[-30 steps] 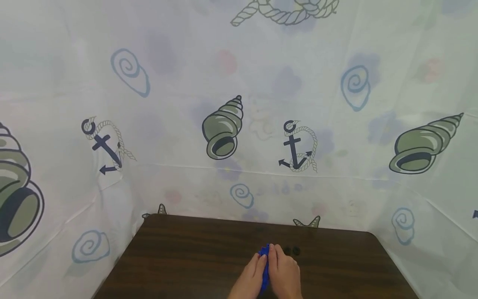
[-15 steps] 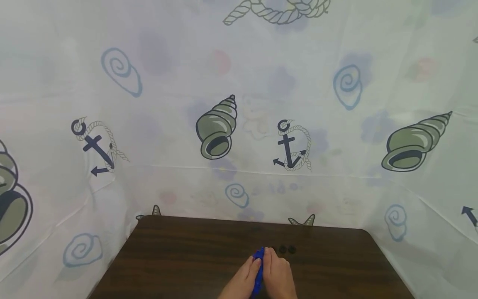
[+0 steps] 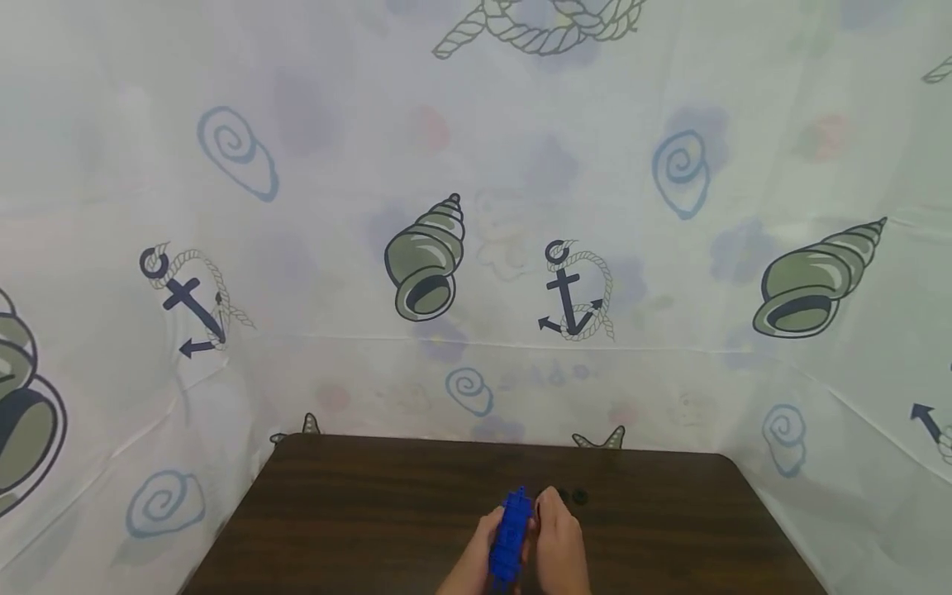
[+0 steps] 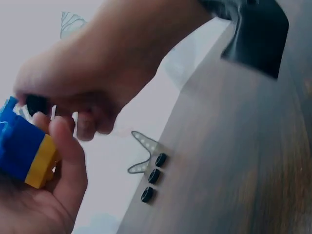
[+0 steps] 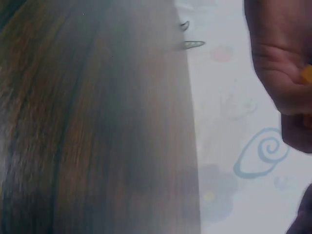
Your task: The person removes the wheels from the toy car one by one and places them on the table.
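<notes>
A blue plastic toy body with a yellow underside tilts in my left hand, its blue face toward the head camera. In the left wrist view, the left thumb and fingers hold this toy body by its yellow side. My right hand is close beside it on the right. Its fingers pinch a small black wheel next to the blue face; I cannot tell whether the two touch. The right wrist view shows only a bit of yellow in the left hand.
Several small black wheels lie in a row on the dark wooden table, one of them a loose wheel just beyond the right hand. A white cloth printed with shells and anchors hangs behind and at both sides.
Before, both hands pressed together around the toy body, seen edge-on. Now it is turned with its broad blue face up, and the right hand has parted from it slightly to the right.
</notes>
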Available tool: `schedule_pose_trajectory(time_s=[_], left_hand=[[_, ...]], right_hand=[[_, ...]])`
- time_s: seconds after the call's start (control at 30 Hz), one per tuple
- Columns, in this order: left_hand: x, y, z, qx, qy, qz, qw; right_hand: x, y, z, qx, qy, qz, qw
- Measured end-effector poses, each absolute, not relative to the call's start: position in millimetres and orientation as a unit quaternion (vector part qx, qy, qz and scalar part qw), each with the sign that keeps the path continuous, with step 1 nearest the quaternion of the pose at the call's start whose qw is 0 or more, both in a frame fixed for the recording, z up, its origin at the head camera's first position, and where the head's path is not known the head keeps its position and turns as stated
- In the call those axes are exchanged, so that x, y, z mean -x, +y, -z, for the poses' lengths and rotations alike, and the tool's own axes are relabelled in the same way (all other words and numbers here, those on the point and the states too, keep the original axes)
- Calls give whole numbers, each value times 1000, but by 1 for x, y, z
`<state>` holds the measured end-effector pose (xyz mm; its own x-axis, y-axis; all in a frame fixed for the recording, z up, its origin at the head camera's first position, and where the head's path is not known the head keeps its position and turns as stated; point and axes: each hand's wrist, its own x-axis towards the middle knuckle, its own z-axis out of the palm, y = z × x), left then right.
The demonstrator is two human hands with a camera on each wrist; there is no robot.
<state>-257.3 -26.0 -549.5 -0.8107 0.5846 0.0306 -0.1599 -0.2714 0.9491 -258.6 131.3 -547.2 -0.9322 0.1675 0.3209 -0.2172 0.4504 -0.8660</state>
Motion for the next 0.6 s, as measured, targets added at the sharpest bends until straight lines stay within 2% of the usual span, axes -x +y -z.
schedule_pose_trajectory(time_s=[0.07, 0.2, 0.37, 0.6], left_hand=[[258, -29, 547, -203, 546, -777, 239], [263, -36, 548, -185, 598, -758, 186], [266, -49, 552, -152, 669, -715, 136], [264, -61, 553, -192, 663, -709, 146]], right_hand=[[260, 136, 547, -1, -822, -547, 158], [267, 151, 551, 15, -795, -596, 116], [276, 178, 560, 31, -756, -648, 93], [290, 227, 576, 81, -745, -662, 23]])
